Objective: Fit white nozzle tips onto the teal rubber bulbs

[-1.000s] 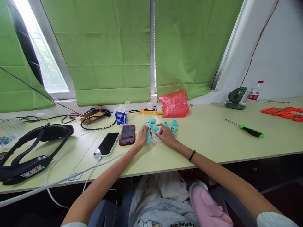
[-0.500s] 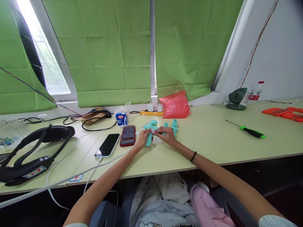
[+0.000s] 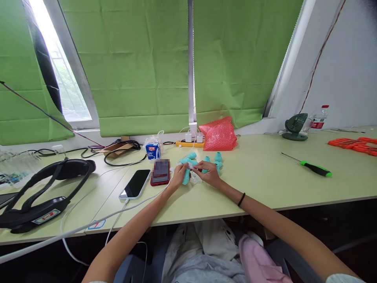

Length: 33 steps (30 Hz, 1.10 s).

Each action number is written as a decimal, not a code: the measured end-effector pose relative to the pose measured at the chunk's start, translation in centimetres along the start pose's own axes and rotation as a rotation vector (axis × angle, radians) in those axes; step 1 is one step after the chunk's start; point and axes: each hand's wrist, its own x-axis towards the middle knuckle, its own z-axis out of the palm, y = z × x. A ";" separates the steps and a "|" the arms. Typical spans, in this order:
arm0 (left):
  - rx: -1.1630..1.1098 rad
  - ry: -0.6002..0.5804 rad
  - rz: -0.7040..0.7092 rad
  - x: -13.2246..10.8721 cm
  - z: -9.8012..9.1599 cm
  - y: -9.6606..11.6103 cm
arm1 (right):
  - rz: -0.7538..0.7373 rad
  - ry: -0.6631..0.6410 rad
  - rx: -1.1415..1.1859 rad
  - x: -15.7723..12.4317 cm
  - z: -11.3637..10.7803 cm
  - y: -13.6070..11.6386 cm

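Observation:
My left hand (image 3: pixel 179 175) is closed around a teal plastic piece (image 3: pixel 186 177) standing on the pale green table (image 3: pixel 265 177). Facing it, my right hand (image 3: pixel 208 173) pinches a small white part (image 3: pixel 193 167) held against the top of that teal piece. Several more teal pieces (image 3: pixel 217 158) lie just behind and to the right of my hands. Bits of clear white wrapping (image 3: pixel 196 179) lie under my hands.
A red phone (image 3: pixel 160 172) and a white phone (image 3: pixel 135 183) on a cable lie left of my hands. A black headset (image 3: pixel 44 188) sits far left. Behind are a milk carton (image 3: pixel 153 150), a power strip (image 3: pixel 190 143) and red bubble wrap (image 3: pixel 218 133). A green-handled screwdriver (image 3: pixel 312 168) lies right.
My right hand has lifted from flat on the table to a pinch at the top of the teal piece. The head view has shifted slightly; my left hand keeps its grip.

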 end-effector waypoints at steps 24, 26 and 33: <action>0.158 0.082 0.106 -0.3 0.3 -0.3 | -0.231 -0.228 -0.247 0.1 -0.5 0.1; 0.129 0.077 0.101 -0.1 0.3 -0.3 | -0.208 -0.220 -0.263 0.1 -0.3 -0.2; 0.000 0.022 0.063 0.3 0.4 -0.3 | -0.080 -0.128 -0.237 0.4 -0.1 -0.5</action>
